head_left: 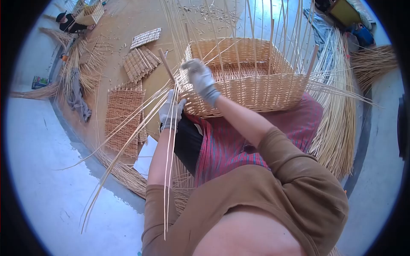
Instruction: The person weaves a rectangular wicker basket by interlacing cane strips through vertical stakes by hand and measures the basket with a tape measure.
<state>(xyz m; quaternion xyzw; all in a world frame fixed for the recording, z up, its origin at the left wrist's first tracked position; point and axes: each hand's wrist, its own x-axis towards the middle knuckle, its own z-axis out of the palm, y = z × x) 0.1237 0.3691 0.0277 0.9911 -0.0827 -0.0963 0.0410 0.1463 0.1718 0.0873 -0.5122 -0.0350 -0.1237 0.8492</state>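
A half-woven rectangular wicker basket rests on its base across my lap, with tall upright stakes rising from its walls. At the basket's left corner, beside a thick wooden corner post, my left hand in a pale work glove is closed on wicker strands that trail toward me and to the left. My right hand, gloved too and slightly blurred, is over the left end of the rim with its fingers curled in. What those fingers hold is hidden.
Woven panels lie on the floor at left, with a stack of smaller ones beyond. Bundles of long wicker rods lie at right. A red striped cloth covers my lap. Another person sits at far left.
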